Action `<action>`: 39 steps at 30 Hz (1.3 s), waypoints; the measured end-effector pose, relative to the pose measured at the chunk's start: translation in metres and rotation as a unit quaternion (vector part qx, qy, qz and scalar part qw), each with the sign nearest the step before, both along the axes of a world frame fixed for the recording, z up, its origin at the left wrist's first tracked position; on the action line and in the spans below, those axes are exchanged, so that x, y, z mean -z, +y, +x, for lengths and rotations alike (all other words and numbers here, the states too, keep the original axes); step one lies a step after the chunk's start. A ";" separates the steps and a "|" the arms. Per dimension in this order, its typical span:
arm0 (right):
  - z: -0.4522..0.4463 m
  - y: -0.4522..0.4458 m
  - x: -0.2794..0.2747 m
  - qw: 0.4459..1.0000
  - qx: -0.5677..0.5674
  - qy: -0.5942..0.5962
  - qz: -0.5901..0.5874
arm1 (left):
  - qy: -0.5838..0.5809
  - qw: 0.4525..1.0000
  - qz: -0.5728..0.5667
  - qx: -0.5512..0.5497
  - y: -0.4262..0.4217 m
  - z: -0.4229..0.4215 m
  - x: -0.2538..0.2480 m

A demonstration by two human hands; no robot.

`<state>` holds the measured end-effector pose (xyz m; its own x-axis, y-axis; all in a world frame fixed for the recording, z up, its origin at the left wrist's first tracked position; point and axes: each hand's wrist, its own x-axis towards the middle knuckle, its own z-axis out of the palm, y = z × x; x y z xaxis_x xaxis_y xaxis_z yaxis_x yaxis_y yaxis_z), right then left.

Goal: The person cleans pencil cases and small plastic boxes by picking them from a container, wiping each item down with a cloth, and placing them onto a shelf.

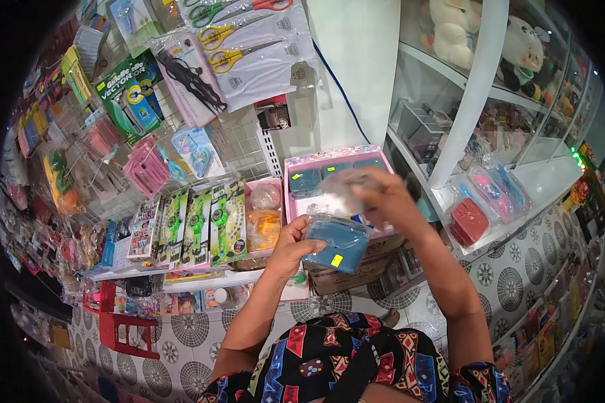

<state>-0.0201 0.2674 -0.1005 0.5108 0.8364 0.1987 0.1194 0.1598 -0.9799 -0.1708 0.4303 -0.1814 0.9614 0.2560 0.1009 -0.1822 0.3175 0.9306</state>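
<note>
My left hand (294, 246) grips a blue wallet-like item (336, 243) in clear plastic with a yellow sticker, its thumb over the front. Above and to the right, my right hand (383, 196) is closed around a grey, blurred item (346, 189), too smeared to identify. Both hands are over a pink patterned box (290, 201). Inside the box lie similar blue packets (305, 181) with yellow stickers, along its back side.
Green watch packs (227, 221) stand on the shelf at left, beside an orange packet (264, 230). Scissors (225, 59) hang above. On the right are a glass cabinet (470, 74) and a red case (469, 221). A red stool (129, 332) stands on the floor.
</note>
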 end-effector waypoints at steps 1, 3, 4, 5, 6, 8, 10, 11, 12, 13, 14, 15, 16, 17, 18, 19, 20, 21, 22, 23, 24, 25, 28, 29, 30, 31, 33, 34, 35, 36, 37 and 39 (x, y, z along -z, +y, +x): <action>-0.007 0.005 -0.004 0.994 -0.027 -0.088 -0.052 | -0.001 1.000 0.005 0.010 -0.002 0.001 -0.001; -0.007 0.014 0.011 0.980 -0.095 -0.176 -0.020 | -0.021 1.000 -0.003 0.001 -0.001 0.000 -0.001; -0.010 0.013 0.011 0.982 -0.108 -0.151 -0.042 | -0.031 0.999 -0.008 -0.004 0.000 -0.001 0.000; -0.011 0.013 0.011 0.982 -0.122 -0.127 -0.066 | -0.030 0.999 -0.022 -0.005 0.005 -0.003 0.003; -0.007 0.009 0.014 0.983 -0.126 -0.114 -0.072 | -0.028 0.999 -0.037 -0.008 0.013 -0.005 0.009; 0.010 -0.005 0.031 0.983 -0.136 -0.085 -0.085 | -0.030 0.997 -0.068 -0.017 0.024 -0.010 0.019; 0.022 -0.017 0.045 0.985 -0.132 0.003 -0.107 | -0.037 0.994 -0.100 -0.027 0.031 -0.012 0.027; 0.027 -0.022 0.049 0.985 -0.130 0.037 -0.109 | -0.029 0.984 -0.170 -0.038 0.032 -0.012 0.033; 0.029 -0.025 0.054 0.983 -0.127 0.072 -0.110 | -0.021 0.969 -0.240 -0.049 0.030 -0.011 0.038; 0.030 -0.024 0.059 0.989 -0.089 0.085 -0.085 | -0.012 0.949 -0.309 -0.058 0.028 -0.010 0.042; 0.027 -0.022 0.064 0.989 -0.061 0.130 -0.019 | -0.014 0.943 -0.329 -0.053 0.025 -0.008 0.045; 0.015 -0.014 0.059 0.983 -0.032 0.175 0.048 | -0.016 0.936 -0.349 -0.047 0.020 -0.004 0.047; 0.001 -0.007 0.053 0.969 -0.002 0.218 0.115 | -0.017 0.929 -0.369 -0.041 0.015 0.000 0.048; -0.014 -0.003 0.044 0.983 0.034 0.153 0.095 | -0.018 0.927 -0.372 -0.036 0.013 0.004 0.052; -0.021 0.003 0.050 0.994 0.066 0.007 0.089 | -0.016 0.926 -0.375 -0.039 0.010 0.006 0.050; -0.027 0.008 0.061 0.982 0.097 -0.139 0.081 | -0.015 0.925 -0.378 -0.042 0.007 0.009 0.046; -0.034 0.010 0.068 0.948 0.125 -0.283 0.070 | -0.014 0.923 -0.381 -0.044 0.005 0.010 0.044; -0.044 0.008 0.072 0.963 0.109 -0.242 0.048 | -0.010 0.923 -0.383 -0.049 0.008 0.010 0.047; -0.052 0.005 0.076 0.961 0.101 -0.256 0.034 | -0.006 0.922 -0.384 -0.054 0.013 0.010 0.053; -0.060 0.002 0.080 0.959 0.093 -0.268 0.019 | -0.003 0.920 -0.387 -0.059 0.015 0.009 0.058; -0.067 -0.002 0.085 0.956 0.085 -0.279 0.003 | 0.004 0.922 -0.378 -0.085 0.013 0.007 0.055; -0.072 -0.007 0.094 0.956 0.079 -0.282 0.021 | 0.012 0.923 -0.369 -0.111 0.009 0.003 0.048; -0.079 -0.010 0.128 0.987 0.073 -0.127 0.060 | 0.001 0.920 -0.380 -0.094 0.017 -0.005 0.057; -0.081 -0.007 0.137 0.995 0.077 0.037 0.057 | -0.006 0.919 -0.379 -0.112 0.013 -0.003 0.056; -0.084 -0.004 0.136 0.975 0.080 0.199 0.052 | -0.012 0.916 -0.379 -0.129 0.009 -0.002 0.057; -0.084 0.000 0.135 0.959 0.073 0.262 0.076 | -0.014 0.922 -0.362 -0.134 0.005 -0.001 0.060; -0.080 0.010 0.126 0.913 0.059 0.385 0.122 | 0.004 0.930 -0.331 -0.157 -0.014 -0.002 0.059; -0.080 0.014 0.124 0.917 0.073 0.373 0.124 | 0.013 0.934 -0.315 -0.168 -0.023 -0.002 0.057; -0.080 0.018 0.122 0.920 0.087 0.360 0.127 | 0.010 0.940 -0.303 -0.157 -0.028 -0.003 0.059; -0.081 0.023 0.120 0.923 0.101 0.346 0.130 | 0.015 0.943 -0.295 -0.156 -0.031 -0.004 0.065; -0.080 0.028 0.122 0.914 0.113 0.352 0.164 | 0.020 0.945 -0.287 -0.155 -0.032 -0.003 0.074; -0.074 0.029 0.123 0.925 0.113 0.327 0.158 | 0.051 0.950 -0.272 -0.148 -0.035 -0.009 0.072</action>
<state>-0.0942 0.2967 -0.2239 0.7635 0.6458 0.0016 -0.4168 0.4947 -0.7626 -0.1797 0.3953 -0.2534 0.8367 0.5045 -0.2132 -0.2563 0.7048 0.6615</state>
